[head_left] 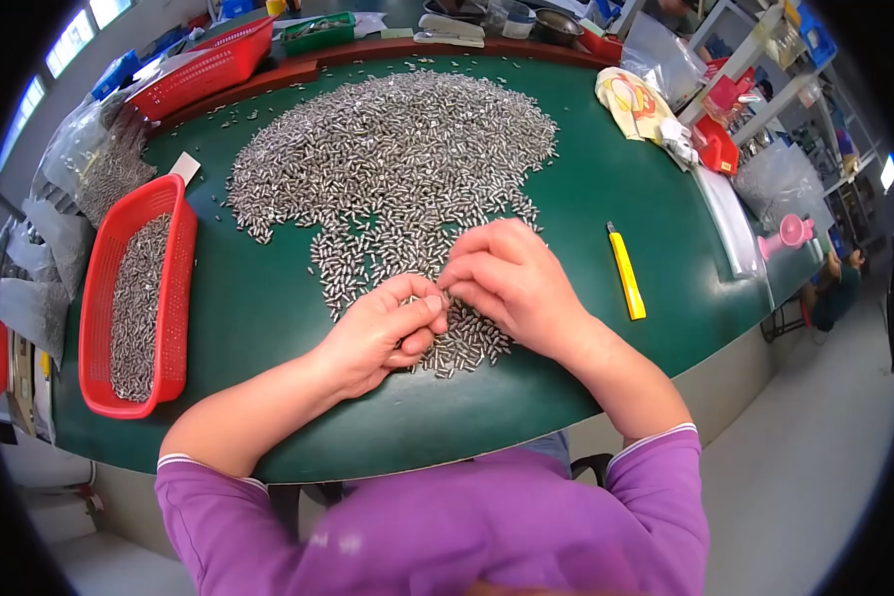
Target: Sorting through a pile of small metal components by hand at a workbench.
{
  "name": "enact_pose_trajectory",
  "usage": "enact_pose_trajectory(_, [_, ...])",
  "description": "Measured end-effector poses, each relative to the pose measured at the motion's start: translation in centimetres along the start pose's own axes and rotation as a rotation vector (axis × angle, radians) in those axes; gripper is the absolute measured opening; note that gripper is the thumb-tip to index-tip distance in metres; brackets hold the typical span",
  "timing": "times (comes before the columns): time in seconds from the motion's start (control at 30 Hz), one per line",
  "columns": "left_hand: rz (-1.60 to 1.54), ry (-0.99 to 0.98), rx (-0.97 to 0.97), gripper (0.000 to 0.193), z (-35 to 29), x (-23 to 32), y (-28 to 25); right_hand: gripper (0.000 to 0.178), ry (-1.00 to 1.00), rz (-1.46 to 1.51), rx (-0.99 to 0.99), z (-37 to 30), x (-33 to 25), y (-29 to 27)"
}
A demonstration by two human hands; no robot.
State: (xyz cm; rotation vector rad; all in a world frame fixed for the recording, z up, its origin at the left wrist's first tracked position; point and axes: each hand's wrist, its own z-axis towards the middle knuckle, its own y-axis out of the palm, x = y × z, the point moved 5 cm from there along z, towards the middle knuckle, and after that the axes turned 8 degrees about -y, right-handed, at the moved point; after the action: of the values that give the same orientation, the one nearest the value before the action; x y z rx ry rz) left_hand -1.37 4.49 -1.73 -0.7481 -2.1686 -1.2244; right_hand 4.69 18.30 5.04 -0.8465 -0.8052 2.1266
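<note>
A broad heap of small, shiny metal pins or bullet-shaped parts [397, 149] covers the middle of the green table [268, 348], with a thinner spread reaching toward me. Over that near spread my two hands meet. My left hand [392, 328] is curled, thumb against the fingers. My right hand [512, 278] is pinched, its fingertips at the left thumb. Whatever lies between the fingertips is too small or hidden to make out. To the left stands a red plastic basket [181, 298] holding many of the same metal parts.
A yellow utility knife [626, 273] lies right of my hands. Clear bags of parts [99, 159] crowd the left edge. Another red basket [209, 70] and a green tray [318, 35] stand at the back. A yellow-and-white cloth [634, 104] and pink tape dispenser-like object [790, 235] are at right.
</note>
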Motion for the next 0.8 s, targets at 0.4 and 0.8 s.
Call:
enact_pose_trajectory(0.4, [-0.074, 0.022, 0.099, 0.019, -0.3, 0.7, 0.0, 0.016, 0.144, -0.106, -0.097, -1.0, 3.2, 2.2])
enact_pose_trajectory(0.8, [-0.048, -0.013, 0.021, 0.017, -0.2, 0.1, 0.1, 0.015, -0.069, 0.090, 0.016, 0.3, 0.0, 0.8])
